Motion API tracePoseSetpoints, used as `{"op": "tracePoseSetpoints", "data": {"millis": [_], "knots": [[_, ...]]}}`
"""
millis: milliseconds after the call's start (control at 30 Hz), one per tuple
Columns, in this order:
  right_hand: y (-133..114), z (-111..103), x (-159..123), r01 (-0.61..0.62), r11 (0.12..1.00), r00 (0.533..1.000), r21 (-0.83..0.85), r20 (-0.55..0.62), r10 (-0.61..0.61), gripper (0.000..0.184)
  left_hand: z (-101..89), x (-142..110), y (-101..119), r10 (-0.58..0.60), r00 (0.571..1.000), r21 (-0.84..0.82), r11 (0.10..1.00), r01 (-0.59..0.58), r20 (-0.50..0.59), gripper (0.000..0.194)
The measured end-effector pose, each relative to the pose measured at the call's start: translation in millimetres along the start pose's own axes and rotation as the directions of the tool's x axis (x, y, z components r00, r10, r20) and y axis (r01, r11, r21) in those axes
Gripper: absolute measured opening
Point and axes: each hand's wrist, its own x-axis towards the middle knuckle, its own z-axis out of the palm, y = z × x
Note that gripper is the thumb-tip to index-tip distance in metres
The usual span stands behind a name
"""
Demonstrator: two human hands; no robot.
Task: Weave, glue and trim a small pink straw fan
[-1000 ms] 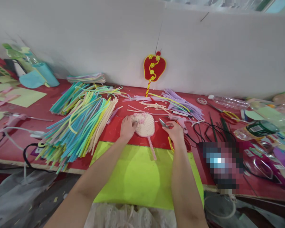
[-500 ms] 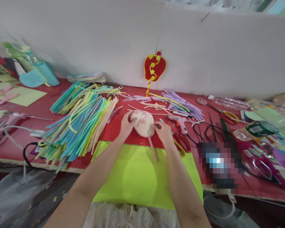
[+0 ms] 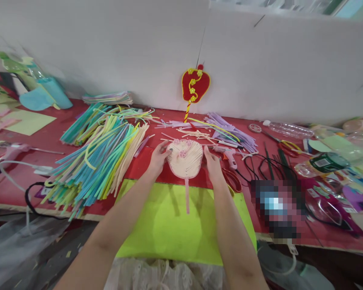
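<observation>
Head view: person at red bench (image 3: 45, 135), both forearms reaching in from the bottom edge. Cream fan (image 3: 189, 163) is the thing in hand, center of view, rounded face toward camera, pink handle (image 3: 187, 197) pointing down. Fan is lifted clear of the lime mat (image 3: 166, 233); shadow of fan and handle falls on the mat, apart from the handle itself. Small pink flowers (image 3: 182, 154) on the upper left of the face. Left hand (image 3: 159, 161) grasps the left edge, thumb on the front. Right hand (image 3: 212, 163) grasps the right edge, fingers behind mostly hidden. Behind the fan: cream offcuts (image 3: 196, 134), purple stems (image 3: 232, 131), and a red fan (image 3: 201, 86) with yellow flowers, upright in front of the white wall (image 3: 109, 52). Big pile of colored stems (image 3: 93, 161) left of the left hand, well spread. Just right of the right hand: pink glue gun (image 3: 230, 157), red-handled scissors (image 3: 233, 173) partly covered by the forearm. Farther right: yellow-handled scissors (image 3: 290, 148), clear bottle (image 3: 290, 129) on its side, green-labeled bottle (image 3: 329, 162), also lying, plus a pixelated item (image 3: 275, 205), can't tell what. Second glue gun (image 3: 13, 155) far left
</observation>
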Motion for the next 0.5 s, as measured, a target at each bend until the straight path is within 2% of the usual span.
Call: {"op": "tracePoseSetpoints", "data": {"millis": [100, 233, 367, 500], "knots": [[0.8, 2.8, -0.9, 0.036, 0.999, 0.998, 0.039, 0.057, -0.038, 0.041, 3.9, -2.5, -1.3, -0.037, 0.998, -0.058, 0.998, 0.039, 0.041, 0.049], [1.3, 3.9, -1.7, 0.035, 0.999, 0.996, 0.037, 0.078, -0.038, 0.039, 5.8, -4.4, -2.9, -0.102, 0.992, -0.044, 0.993, 0.106, 0.077, 0.037], [0.2, 4.2, -1.6, -0.071, 0.986, 0.994, 0.151, 0.091, 0.058, 0.044, 6.1, -5.7, -1.0, -0.119, 0.992, -0.05, 0.991, 0.121, 0.04, 0.037], [-0.9, 4.3, -0.4, -0.183, 0.952, 0.983, 0.248, 0.057, 0.174, 0.047, 6.4, -7.3, 2.0, -0.149, 0.986, -0.032, 0.988, 0.152, 0.075, 0.036]]}}
